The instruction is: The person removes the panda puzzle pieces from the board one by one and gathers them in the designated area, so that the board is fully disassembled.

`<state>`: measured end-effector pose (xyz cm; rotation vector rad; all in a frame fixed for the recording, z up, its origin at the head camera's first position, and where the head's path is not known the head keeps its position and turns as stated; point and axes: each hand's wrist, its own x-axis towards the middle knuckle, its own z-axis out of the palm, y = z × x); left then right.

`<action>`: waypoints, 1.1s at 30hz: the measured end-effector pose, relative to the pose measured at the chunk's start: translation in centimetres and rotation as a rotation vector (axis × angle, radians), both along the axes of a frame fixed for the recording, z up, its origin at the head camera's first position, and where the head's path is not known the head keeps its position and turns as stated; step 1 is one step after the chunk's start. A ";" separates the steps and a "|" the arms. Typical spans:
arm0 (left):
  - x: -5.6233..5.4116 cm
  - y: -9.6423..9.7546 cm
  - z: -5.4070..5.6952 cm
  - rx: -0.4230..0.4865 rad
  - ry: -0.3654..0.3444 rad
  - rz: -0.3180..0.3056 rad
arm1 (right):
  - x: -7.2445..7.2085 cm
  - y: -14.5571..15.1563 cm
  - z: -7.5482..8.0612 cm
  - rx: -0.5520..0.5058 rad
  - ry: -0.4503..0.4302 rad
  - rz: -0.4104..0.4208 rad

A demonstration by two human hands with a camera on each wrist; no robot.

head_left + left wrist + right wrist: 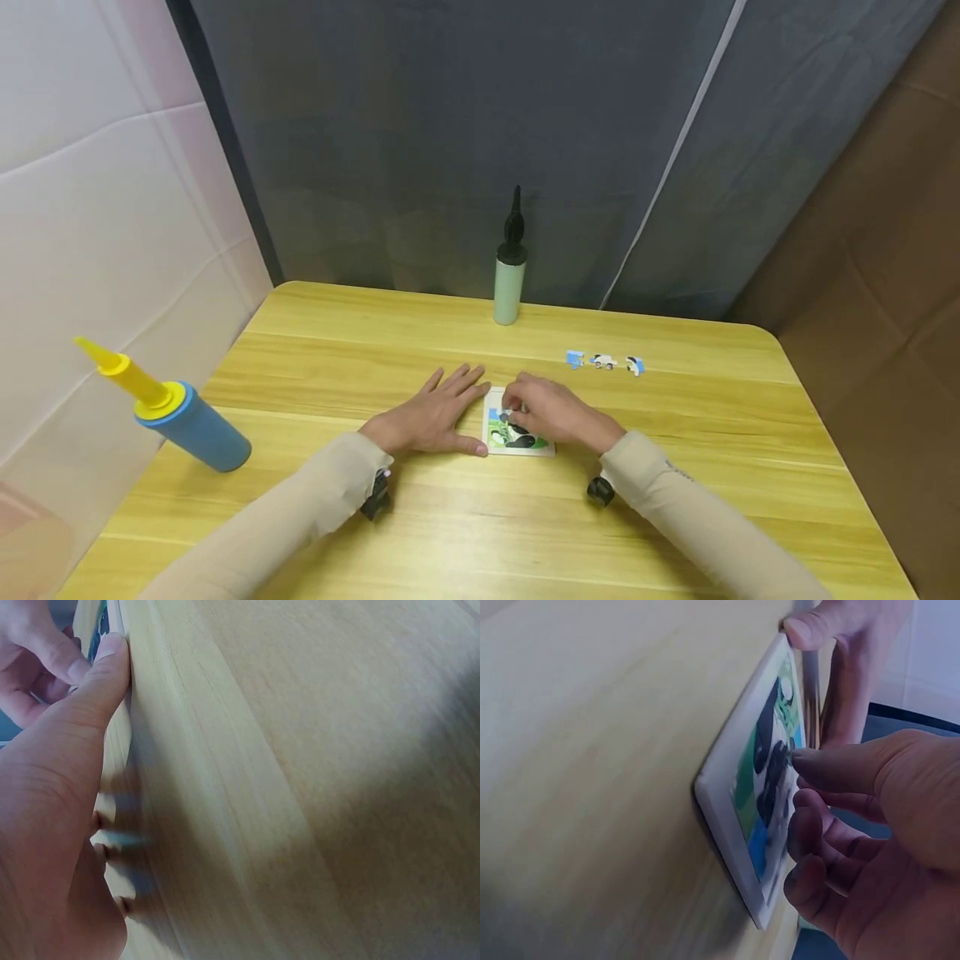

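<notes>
A small panda picture puzzle in a white frame (519,452) lies on the table between the hands. My left hand (435,414) is spread flat at its left side, the thumb touching the frame's near left corner and the fingers straight. Over the picture, my right hand (551,410) pinches a small puzzle piece between thumb and index finger; the fingers hide most of that piece. In the right wrist view the thumb (840,769) is close to the picture's surface (769,761), with the other fingers curled.
Behind the frame to the right lie loose puzzle pieces: a blue one (574,358), a white-and-black one (603,361) and another (634,365). A pale green hand pump (507,292) stands at the table's back edge. A blue and yellow pump (198,429) stands at left.
</notes>
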<state>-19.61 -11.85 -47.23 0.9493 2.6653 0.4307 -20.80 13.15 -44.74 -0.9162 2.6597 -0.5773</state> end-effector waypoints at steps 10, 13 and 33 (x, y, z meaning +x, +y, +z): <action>0.0 0.0 0.0 -0.009 -0.007 -0.001 | -0.2 -0.9 0.0 0.027 -0.037 -0.004; 0.0 0.0 0.0 -0.008 -0.009 -0.001 | -0.4 -1.2 0.1 0.039 -0.066 -0.019; -0.1 0.0 0.0 0.007 -0.009 0.001 | -0.3 -1.4 -0.1 0.005 -0.123 -0.079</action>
